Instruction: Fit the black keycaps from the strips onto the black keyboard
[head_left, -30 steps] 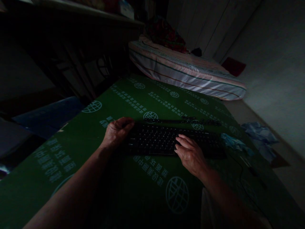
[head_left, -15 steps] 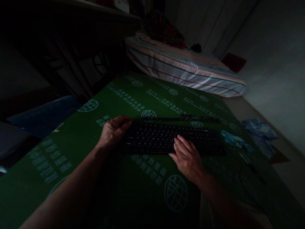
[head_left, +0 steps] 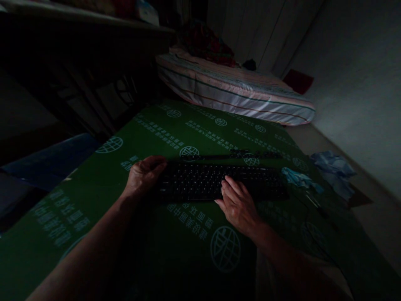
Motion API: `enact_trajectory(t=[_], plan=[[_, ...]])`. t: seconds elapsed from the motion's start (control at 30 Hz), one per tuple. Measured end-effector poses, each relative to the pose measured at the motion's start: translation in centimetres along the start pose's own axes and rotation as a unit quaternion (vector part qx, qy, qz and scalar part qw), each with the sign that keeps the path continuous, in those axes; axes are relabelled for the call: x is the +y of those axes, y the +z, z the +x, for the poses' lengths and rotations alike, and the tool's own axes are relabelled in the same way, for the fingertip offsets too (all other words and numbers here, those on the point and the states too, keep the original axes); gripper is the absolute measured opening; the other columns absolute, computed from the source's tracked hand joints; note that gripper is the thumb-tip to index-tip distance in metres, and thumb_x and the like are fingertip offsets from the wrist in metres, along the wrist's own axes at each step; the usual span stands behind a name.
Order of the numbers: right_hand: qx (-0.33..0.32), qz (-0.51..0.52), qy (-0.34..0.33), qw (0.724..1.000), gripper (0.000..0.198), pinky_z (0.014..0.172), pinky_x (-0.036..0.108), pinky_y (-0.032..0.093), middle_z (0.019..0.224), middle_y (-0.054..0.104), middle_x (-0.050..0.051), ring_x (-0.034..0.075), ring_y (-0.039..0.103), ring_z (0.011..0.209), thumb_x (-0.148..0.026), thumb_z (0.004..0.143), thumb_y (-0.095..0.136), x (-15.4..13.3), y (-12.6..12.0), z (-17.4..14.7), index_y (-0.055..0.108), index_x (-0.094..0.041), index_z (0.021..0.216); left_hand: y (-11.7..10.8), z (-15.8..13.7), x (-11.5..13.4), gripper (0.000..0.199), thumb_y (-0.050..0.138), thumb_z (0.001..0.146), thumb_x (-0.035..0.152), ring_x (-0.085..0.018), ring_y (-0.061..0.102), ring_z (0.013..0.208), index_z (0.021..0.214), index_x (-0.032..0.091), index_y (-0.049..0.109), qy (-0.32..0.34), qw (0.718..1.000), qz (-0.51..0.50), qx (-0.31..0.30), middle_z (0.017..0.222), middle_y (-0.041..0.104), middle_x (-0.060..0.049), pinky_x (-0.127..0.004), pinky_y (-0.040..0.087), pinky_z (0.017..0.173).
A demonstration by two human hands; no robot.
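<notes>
A black keyboard (head_left: 194, 182) with pale key markings lies flat on a green printed board. At its left end, my left hand (head_left: 143, 174) is closed, fingers curled around the far left corner; the fingertips are partly lost in the dark. My right hand (head_left: 239, 205) rests with its fingers stretched out over the middle keys, the thumb by the near edge. Behind the keyboard runs a thin dark strip (head_left: 206, 157) with small black pieces (head_left: 257, 154), too dim to name.
Right of the keyboard lie a crumpled light-blue cloth (head_left: 302, 179), a slim tool (head_left: 313, 201) and a thin cable (head_left: 308, 225). Beyond the green board (head_left: 144, 138) stands a bed (head_left: 238, 100) with a striped sheet. Bluish fabric (head_left: 333, 169) lies on the floor at right.
The whole scene has shifted slightly left in view as the camera turned. Both hands keep nearly the same places on the keyboard.
</notes>
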State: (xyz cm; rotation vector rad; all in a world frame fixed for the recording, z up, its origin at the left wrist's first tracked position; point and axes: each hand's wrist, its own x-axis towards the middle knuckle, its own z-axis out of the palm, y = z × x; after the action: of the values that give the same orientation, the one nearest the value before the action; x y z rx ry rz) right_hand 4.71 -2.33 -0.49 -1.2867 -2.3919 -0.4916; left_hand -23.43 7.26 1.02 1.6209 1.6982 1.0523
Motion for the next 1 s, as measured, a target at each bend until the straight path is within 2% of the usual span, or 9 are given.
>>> enact_trajectory(t=[0.2, 0.47, 1.0], plan=[[0.0, 0.023, 0.019, 1.0, 0.029, 0.097, 0.046, 0.043, 0.12, 0.063, 0.016, 0.028, 0.046, 0.126, -0.027, 0.093, 0.048, -0.2, 0.5, -0.1, 0.064, -0.008, 0.109, 0.0, -0.2, 0.5, 0.043, 0.056, 0.073, 0.045, -0.02, 0.061, 0.088, 0.1, 0.014, 0.066, 0.002, 1.0, 0.007, 0.007, 0.097, 0.069, -0.006, -0.027, 0.046, 0.078], [0.076, 0.046, 0.056, 0.994, 0.028, 0.099, 0.047, 0.042, 0.121, 0.062, 0.015, 0.028, 0.046, 0.125, -0.03, 0.089, 0.054, 0.2, 1.3, -0.8, 0.064, -0.01, 0.106, -0.2, -0.2, 0.7, 0.044, 0.056, 0.07, 0.047, -0.021, 0.061, 0.088, 0.097, 0.014, 0.066, 0.008, 1.0, 0.011, 0.006, 0.096, 0.069, -0.006, -0.028, 0.046, 0.079], [0.07, 0.097, 0.078, 0.99, 0.021, 0.098, 0.049, 0.044, 0.12, 0.061, 0.017, 0.029, 0.045, 0.126, -0.029, 0.087, 0.056, 0.3, 0.7, -0.3, 0.064, -0.014, 0.099, -0.1, 0.0, 0.4, 0.042, 0.056, 0.069, 0.05, -0.024, 0.062, 0.094, 0.096, 0.018, 0.066, 0.013, 1.0, 0.015, 0.013, 0.099, 0.069, -0.006, -0.032, 0.047, 0.084]])
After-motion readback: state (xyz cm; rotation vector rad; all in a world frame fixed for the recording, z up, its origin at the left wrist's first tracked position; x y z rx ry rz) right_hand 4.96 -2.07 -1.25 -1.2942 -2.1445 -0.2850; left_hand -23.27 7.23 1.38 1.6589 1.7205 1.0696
